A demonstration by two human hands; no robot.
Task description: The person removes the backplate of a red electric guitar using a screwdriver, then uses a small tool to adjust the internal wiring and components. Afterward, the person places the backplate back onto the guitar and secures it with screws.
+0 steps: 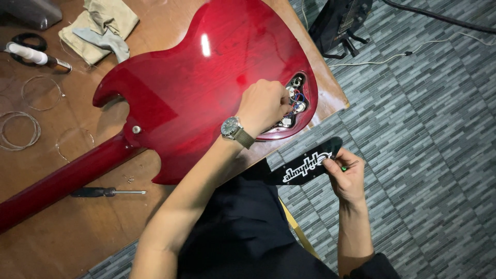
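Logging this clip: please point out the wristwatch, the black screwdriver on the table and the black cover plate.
wristwatch [230, 127], head view, on the dial face.
black screwdriver [93, 192], head view, on its dark handle.
black cover plate [302, 166], head view, on the middle of its flat face.

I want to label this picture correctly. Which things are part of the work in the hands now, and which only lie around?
In use:
red guitar
open wiring hole, left hand reaching in
black cover plate in right hand

Lying about:
screwdriver
cloth
coiled strings
scissors
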